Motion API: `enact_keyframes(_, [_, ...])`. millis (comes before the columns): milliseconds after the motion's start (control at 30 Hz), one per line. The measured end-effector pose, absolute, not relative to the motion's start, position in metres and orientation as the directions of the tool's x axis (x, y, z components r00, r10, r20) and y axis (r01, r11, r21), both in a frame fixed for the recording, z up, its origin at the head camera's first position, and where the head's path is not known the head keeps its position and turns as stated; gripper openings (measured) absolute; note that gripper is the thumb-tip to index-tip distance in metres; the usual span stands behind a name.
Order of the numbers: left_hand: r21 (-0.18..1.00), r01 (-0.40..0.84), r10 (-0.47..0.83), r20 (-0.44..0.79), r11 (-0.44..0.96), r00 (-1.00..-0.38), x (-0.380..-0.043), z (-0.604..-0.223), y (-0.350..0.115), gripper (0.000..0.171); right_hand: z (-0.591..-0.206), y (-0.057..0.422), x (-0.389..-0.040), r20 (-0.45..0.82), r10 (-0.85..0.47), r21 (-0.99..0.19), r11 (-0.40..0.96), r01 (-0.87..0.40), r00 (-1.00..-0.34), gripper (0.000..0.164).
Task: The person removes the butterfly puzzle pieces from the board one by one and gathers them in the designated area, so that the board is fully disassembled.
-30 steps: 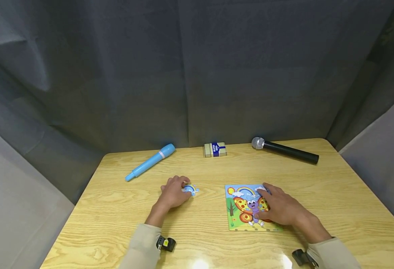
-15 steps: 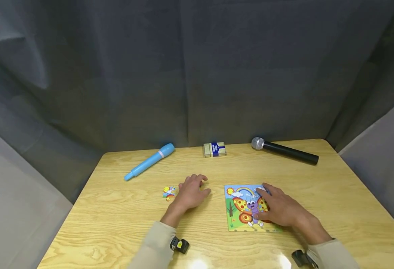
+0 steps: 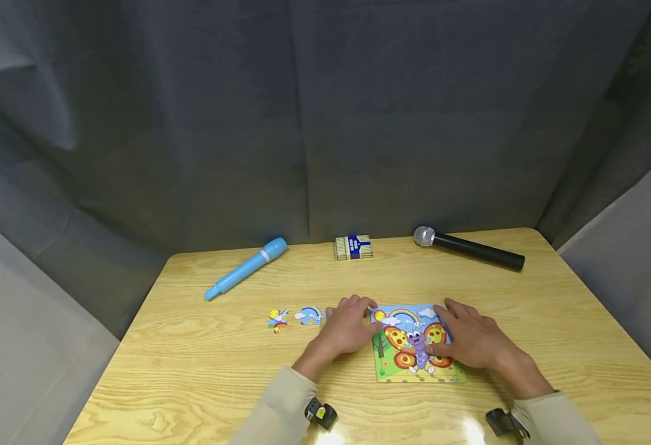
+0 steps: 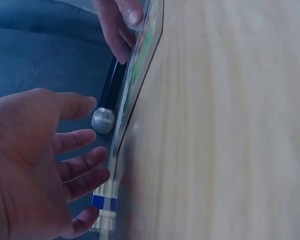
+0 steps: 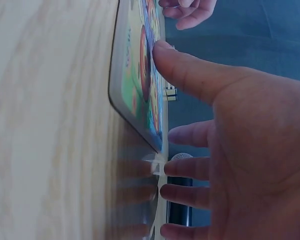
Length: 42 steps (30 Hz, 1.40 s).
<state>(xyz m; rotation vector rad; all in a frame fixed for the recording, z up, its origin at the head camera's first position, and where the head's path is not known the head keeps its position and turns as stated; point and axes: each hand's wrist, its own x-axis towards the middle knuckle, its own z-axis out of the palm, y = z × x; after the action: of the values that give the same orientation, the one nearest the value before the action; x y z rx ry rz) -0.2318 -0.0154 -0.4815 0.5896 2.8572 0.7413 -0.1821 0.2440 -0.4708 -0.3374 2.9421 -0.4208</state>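
Note:
A square butterfly puzzle board [image 3: 392, 369] lies on the wooden table, with a sun and a rainbow along its top. At its upper left corner is my left hand [image 3: 346, 327], thumb and index finger spread at the edge and holding nothing. My right hand [image 3: 472, 339] is at the board's right side. Its thumb reaches over the picture, and in the right wrist view the other fingers [image 5: 190, 169] stretch out beyond the board's corner. Left of my left hand lie a rainbow puzzle piece [image 3: 310, 314] and a small group of pieces with a sun [image 3: 277, 319].
Toward the back of the table lie a light blue microphone-shaped stick [image 3: 246, 269], a bundle of thin sticks with a blue band [image 3: 354, 247] and a black microphone [image 3: 470, 248]. A dark curtain [image 3: 236, 123] hangs behind the table's back edge.
My left hand has moved right from the rainbow piece to the board's upper left corner, leaving that piece on the table in view. The right hand has shifted only slightly at the board.

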Motion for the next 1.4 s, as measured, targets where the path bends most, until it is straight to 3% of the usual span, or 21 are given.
enact_keyframes(467, [0.417,0.42,0.471,-0.021,0.806,-0.882,-0.22,-0.481,0.02,0.036,-0.474,0.25,-0.183,-0.163,-0.245,-0.279,0.94,-0.194,-0.956,0.103])
enact_keyframes(767, [0.347,0.458,0.506,-0.058,0.819,-0.86,-0.221,-0.487,0.047,0.033,-0.474,0.249,-0.181,-0.139,-0.267,-0.281,0.934,-0.221,-0.954,0.101])
enact_keyframes(1400, [0.323,0.425,0.474,-0.089,0.846,-0.876,-0.231,-0.49,0.073,0.018,-0.472,0.249,-0.182,-0.13,-0.272,-0.26,0.937,-0.232,-0.954,0.098])
